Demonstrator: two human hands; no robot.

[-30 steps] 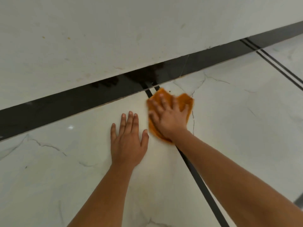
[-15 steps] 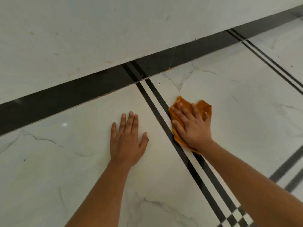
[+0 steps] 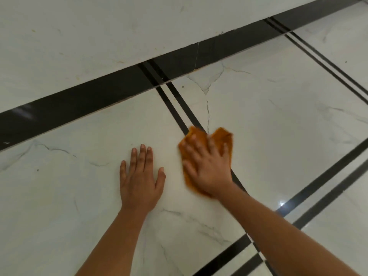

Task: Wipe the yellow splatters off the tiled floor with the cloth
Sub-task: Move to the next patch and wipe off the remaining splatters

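Now your right hand [image 3: 207, 168] has swept the orange cloth [image 3: 224, 137] leftward since half a second ago, so it lies across the double black stripe [image 3: 179, 108] of the tiled floor [image 3: 278, 116] rather than at its right edge. Your left hand [image 3: 140, 180] has stayed flat on the white tile, fingers [image 3: 142, 154] straight, thumb apart. Your right fingers, blurred, are spread and pressed flat on the cloth, whose edges show beyond the fingertips and beside the wrist.

text: none legible | labels: none | floor tiles [image 3: 278, 116] unmarked
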